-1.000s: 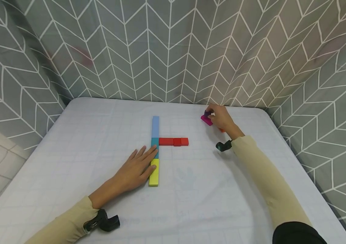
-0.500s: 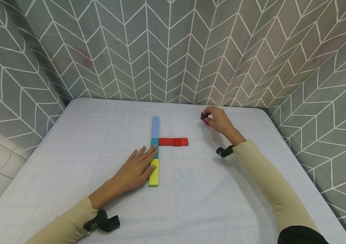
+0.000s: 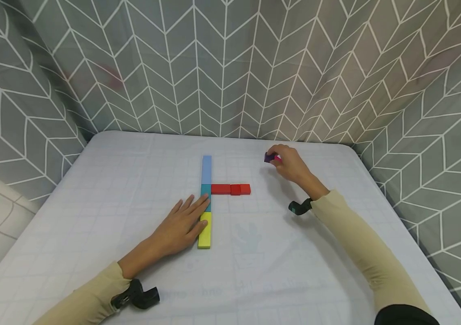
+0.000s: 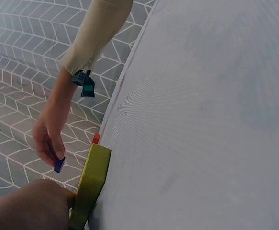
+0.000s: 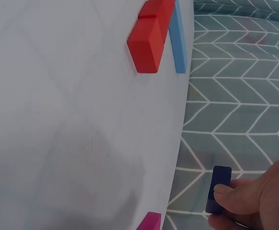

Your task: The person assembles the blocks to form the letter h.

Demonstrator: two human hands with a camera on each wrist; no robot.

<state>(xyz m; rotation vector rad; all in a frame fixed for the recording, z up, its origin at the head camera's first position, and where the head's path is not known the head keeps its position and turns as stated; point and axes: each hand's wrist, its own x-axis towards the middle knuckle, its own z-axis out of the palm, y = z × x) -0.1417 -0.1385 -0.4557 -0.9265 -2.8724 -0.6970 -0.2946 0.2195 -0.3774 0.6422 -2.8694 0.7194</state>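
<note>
My right hand [image 3: 289, 166] pinches a small dark purple block [image 5: 219, 179] between thumb and fingers, above the far right part of the table. A magenta block [image 3: 278, 158] shows just behind it in the head view, and on the cloth in the right wrist view. My left hand [image 3: 179, 228] lies palm down with fingers spread. Its fingertips rest on a teal block [image 3: 206, 203] and its thumb on a yellow block [image 3: 204, 239]. A light blue block [image 3: 207, 169] continues that upright line. Red blocks [image 3: 220, 189] run rightward from the teal one.
A white cloth [image 3: 271, 271] covers the table under everything. Patterned grey curtains [image 3: 222, 67] stand along the back edge and both sides. Each wrist carries a small black camera [image 3: 147, 298].
My right hand has moved slightly left and nearer with the dark purple block. An orange piece seen beneath that hand a second ago is now hidden. The left hand stays put.
</note>
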